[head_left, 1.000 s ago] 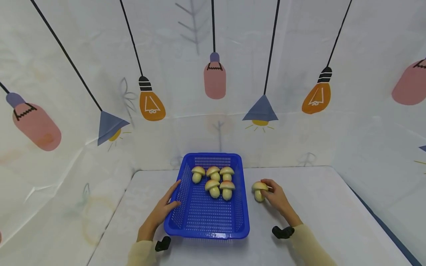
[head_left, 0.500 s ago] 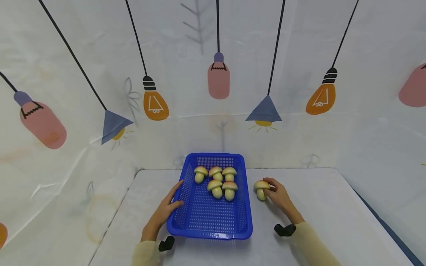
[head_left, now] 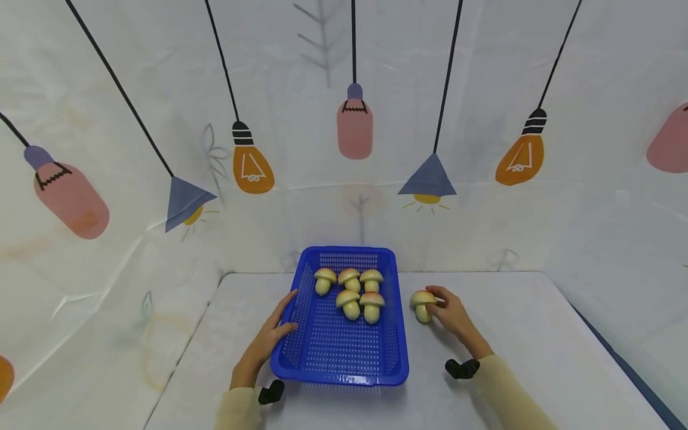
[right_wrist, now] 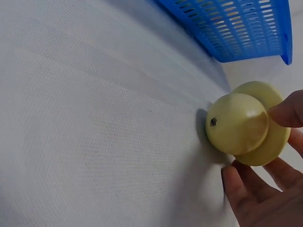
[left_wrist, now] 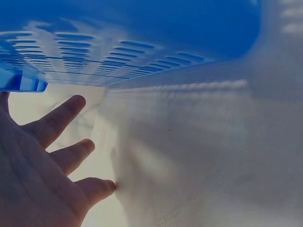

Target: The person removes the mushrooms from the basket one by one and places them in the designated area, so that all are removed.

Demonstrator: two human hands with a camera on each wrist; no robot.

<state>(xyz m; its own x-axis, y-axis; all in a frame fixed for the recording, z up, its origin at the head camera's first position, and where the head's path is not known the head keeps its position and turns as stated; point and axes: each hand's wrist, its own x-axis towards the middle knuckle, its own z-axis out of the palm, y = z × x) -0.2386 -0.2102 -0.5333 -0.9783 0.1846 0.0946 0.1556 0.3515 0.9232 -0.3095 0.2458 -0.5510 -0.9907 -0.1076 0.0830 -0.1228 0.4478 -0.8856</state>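
A blue plastic basket [head_left: 338,352] with slotted walls holds several toy mushrooms [head_left: 349,304] with rounded, orange-tinged caps and pale stems, towards its back. My left hand [head_left: 263,340] rests its thumb and index finger on the basket's left rim. In the left wrist view, the other fingers [left_wrist: 71,153] spread fairly straight outside the wall, below the rim. Right of the basket, my right hand [head_left: 451,316] holds one toy mushroom [head_left: 421,298] by its cap. The right wrist view shows the thumb on this mushroom [right_wrist: 236,125], the fingers behind and below it, and the stem end facing the camera.
A white-covered table [head_left: 510,352] lies under everything. Behind it hangs a pale sheet [head_left: 301,221] printed with lamps and bulbs, which also runs along both sides. Each wrist carries a small black device [head_left: 462,368].
The whole head view has shifted slightly to the right. Both hands, the basket and the mushrooms keep the same places relative to one another.
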